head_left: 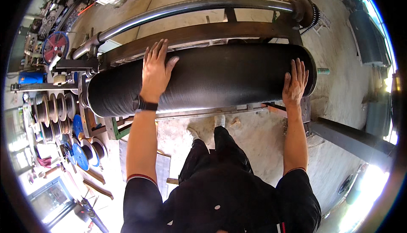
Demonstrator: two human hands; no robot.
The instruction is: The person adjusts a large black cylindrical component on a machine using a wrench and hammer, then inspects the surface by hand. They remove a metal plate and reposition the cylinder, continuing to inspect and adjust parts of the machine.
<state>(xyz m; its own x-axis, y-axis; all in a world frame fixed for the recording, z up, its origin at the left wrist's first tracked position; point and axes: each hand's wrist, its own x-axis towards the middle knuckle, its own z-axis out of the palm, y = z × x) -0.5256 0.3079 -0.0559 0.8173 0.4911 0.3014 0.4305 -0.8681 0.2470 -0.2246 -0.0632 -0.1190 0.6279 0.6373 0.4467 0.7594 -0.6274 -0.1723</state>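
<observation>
A wide black roll (pixel 220 76) of sheet or mesh material lies crosswise in front of me on a metal frame. Toward its left end, my left hand (pixel 157 69) lies flat on the upper surface, fingers stretched out and thumb apart. My right hand (pixel 295 82) rests near the roll's right end, its fingers extended over the curve. Neither hand holds anything. A dark watch (pixel 145 105) is on my left wrist. Fine lines show in the roll's surface beside the left hand.
Beyond the roll runs a shiny steel bar (pixel 190 7) with a chain sprocket (pixel 306 12) at its right end. Several wire spools (pixel 53 108) and a red fan (pixel 56 46) stand at the left. A grey beam (pixel 352 137) juts out at the right.
</observation>
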